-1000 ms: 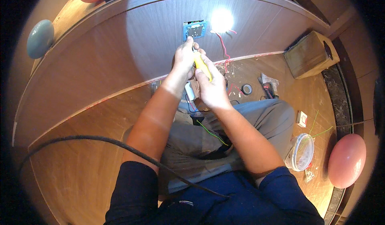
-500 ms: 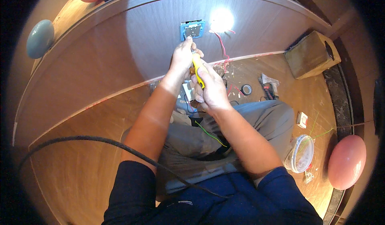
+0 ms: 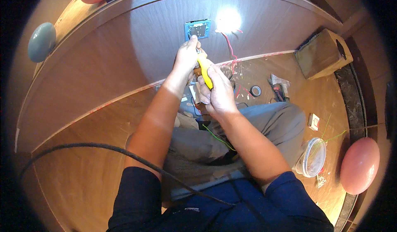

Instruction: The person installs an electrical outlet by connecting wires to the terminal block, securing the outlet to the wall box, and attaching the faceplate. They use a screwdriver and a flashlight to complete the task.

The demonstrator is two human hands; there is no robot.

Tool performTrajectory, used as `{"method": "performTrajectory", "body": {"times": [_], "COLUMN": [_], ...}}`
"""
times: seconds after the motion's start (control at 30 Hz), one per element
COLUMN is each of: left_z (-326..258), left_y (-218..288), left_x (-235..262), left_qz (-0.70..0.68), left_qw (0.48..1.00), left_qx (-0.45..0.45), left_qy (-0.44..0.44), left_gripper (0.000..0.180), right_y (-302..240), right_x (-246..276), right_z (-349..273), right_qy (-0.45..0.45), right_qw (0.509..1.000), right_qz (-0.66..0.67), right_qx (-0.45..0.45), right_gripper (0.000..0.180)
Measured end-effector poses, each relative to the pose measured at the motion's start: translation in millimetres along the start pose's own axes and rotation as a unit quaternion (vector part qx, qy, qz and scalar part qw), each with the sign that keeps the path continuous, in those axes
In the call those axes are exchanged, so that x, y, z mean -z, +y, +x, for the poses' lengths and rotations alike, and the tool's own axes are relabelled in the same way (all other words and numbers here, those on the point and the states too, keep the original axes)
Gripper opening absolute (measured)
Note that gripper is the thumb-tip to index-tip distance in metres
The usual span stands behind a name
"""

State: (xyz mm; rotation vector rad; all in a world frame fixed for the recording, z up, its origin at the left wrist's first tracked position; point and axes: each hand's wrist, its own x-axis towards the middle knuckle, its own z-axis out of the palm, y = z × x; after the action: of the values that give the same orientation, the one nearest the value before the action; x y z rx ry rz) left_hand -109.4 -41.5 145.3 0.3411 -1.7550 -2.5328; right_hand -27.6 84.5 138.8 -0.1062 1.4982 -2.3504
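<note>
A wall socket or switch insert with a blue frame and a dark middle sits in the wood panel ahead of me. My right hand is wrapped round the yellow handle of a screwdriver, which points up toward the insert. My left hand is closed round the front of the screwdriver, its fingertips at the insert's lower left edge. The screwdriver's tip is hidden behind those fingers.
Red wires hang from the panel beside a bright light spot. On the floor lie black tape, pliers-like tools and a small box. A clear tub stands right of my knee, and a wooden box farther off.
My right hand and the screwdriver handle have turned slightly. The dark gap along the insert's top edge looks smaller. My left hand stays at the insert's lower edge.
</note>
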Motion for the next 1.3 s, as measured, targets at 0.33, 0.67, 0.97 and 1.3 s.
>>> {"method": "performTrajectory", "body": {"times": [0.33, 0.67, 0.97, 1.3], "left_z": [5.5, 28.6, 29.0, 48.3], "left_y": [-2.1, -9.0, 12.7, 11.5], "left_x": [5.3, 10.2, -2.6, -11.7], "left_qz": [0.025, -0.186, -0.091, -0.061], "left_qw": [0.999, 0.975, 0.988, 0.991], "left_qx": [-0.01, 0.098, 0.125, 0.088], "left_qy": [-0.018, -0.069, 0.004, 0.082], "left_gripper": [0.044, 0.091, 0.093, 0.082], "right_y": [-23.7, -18.5, -14.6, -28.8], "right_x": [-14.2, -23.1, -13.6, 2.5], "right_z": [-7.9, -7.4, 0.8, -5.9], "right_qy": [0.069, 0.056, 0.031, 0.076], "right_qw": [0.889, 0.998, 0.977, 0.872], "right_qz": [-0.401, -0.011, -0.176, -0.429], "right_qx": [0.21, 0.023, 0.119, 0.225], "right_gripper": [0.06, 0.045, 0.049, 0.062]}}
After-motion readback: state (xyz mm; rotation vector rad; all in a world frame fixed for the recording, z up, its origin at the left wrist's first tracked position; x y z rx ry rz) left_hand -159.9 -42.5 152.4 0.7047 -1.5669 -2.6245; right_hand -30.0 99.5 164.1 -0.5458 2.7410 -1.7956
